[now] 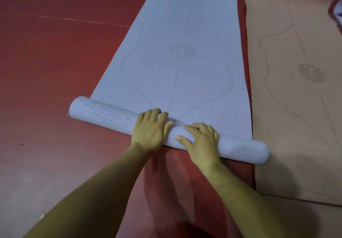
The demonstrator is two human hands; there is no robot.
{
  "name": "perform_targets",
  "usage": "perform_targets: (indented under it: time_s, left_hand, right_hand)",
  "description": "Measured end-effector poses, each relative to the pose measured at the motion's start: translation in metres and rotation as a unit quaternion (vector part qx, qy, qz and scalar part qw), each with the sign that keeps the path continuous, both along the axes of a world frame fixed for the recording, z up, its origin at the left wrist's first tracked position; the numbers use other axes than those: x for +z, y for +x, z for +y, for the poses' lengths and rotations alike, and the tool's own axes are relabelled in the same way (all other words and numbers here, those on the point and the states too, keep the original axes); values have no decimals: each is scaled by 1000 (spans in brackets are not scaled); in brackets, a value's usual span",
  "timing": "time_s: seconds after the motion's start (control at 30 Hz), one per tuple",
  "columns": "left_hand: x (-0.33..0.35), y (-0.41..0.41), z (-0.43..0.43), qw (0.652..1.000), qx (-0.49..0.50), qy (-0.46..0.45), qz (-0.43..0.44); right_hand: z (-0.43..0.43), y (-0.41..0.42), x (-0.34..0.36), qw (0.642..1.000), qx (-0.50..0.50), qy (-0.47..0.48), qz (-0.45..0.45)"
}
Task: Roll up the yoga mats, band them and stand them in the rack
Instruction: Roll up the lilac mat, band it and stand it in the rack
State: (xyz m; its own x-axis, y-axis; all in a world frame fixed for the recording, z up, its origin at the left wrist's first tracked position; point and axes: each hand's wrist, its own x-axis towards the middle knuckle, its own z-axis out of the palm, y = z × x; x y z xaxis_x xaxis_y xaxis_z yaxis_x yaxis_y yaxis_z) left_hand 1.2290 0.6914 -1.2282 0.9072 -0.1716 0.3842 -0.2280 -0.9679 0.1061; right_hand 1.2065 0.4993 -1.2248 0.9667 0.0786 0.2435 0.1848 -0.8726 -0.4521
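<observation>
A pale blue yoga mat (pixel 177 56) lies stretched away from me on the red floor. Its near end is wound into a thick roll (pixel 103 113) that runs slantwise from left to lower right. My left hand (pixel 150 129) lies palm down on the middle of the roll, fingers draped over its far side. My right hand (pixel 200 139) presses on the roll just to the right, fingers spread and slightly bent over the top. Both hands sit side by side, thumbs nearly touching.
A tan yoga mat (pixel 299 93) lies flat to the right, its edge close beside the blue one. A bit of white and dark cloth (pixel 337 10) shows at the far right edge. Red floor (pixel 51 62) spreads to the left, crossed by a pale line.
</observation>
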Motion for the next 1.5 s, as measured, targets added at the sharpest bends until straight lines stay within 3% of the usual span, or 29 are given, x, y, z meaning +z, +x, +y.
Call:
perform_targets:
  time_s: [0.2,0.47,0.7,0.8,0.9,1.03,1.27,1.5]
  left_hand:
    - [-8,-5,-1,999,-39,19,-11]
    - [-3,20,-9,998,-10,69,-2]
    - [6,28,-20,995,37,54,77]
    - [11,24,-15,994,-7,16,105]
    - [15,25,-2,989,-66,33,124]
    - [17,30,0,987,-62,53,140]
    - [15,36,2,991,-81,81,68]
    - [12,46,5,989,-103,100,43]
  right_hand:
    - [-6,29,16,993,35,-14,111]
    - [-7,15,0,1000,20,-3,-14]
    - [-9,31,1,999,22,31,32]
    - [-13,36,8,998,32,22,48]
    - [-14,46,14,997,31,11,68]
    - [-13,52,17,998,21,-10,52]
    - [-18,34,21,997,24,-25,74]
    - [-21,45,26,996,33,28,73]
